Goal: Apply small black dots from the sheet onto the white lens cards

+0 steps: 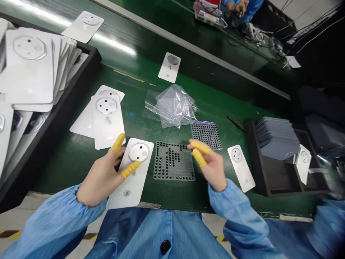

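My left hand (pixel 107 171), with yellow finger covers on thumb and index finger, holds a white panel (pixel 137 180) by its left edge; its thumb lies near the octagonal part, where two black dots show. My right hand (pixel 208 160), also with two yellow finger covers, is pinched at the upper right of a clear sheet of black dots (pixel 172 162). Whether anything small sits between its fingertips cannot be made out. Part of that sheet's middle has no dots. A second dot sheet (pixel 207 136) lies behind, with purple tweezers (pixel 204 123) along its top edge.
Black trays of white panels (pixel 29 68) stand at the left, and a black divided box (pixel 280 180) with grey sheets is at the right. Clear plastic bags (pixel 175 106) lie behind the sheets. Loose panels (pixel 241 168) rest around. Another person's hands (pixel 240 6) show far back.
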`<action>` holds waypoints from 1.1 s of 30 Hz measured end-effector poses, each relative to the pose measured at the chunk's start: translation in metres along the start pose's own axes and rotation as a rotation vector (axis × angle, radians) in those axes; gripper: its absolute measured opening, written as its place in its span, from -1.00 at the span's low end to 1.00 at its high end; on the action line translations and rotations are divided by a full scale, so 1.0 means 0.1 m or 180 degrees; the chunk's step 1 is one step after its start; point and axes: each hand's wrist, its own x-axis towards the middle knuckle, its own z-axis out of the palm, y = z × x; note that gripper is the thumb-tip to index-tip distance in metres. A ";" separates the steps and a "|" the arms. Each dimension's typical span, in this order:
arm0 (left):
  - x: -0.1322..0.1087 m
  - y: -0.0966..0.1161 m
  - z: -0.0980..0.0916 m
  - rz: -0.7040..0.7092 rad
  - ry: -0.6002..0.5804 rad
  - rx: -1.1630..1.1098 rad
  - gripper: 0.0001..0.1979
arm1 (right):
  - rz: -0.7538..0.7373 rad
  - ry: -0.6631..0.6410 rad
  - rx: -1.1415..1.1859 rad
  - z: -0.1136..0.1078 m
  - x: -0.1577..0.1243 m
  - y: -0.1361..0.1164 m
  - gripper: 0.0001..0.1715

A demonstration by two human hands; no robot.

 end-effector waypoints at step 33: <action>-0.32 -0.22 0.32 0.2291 0.0773 0.1135 -0.81 | -0.1536 -0.2291 -0.1520 0.56 0.28 -0.32 -0.51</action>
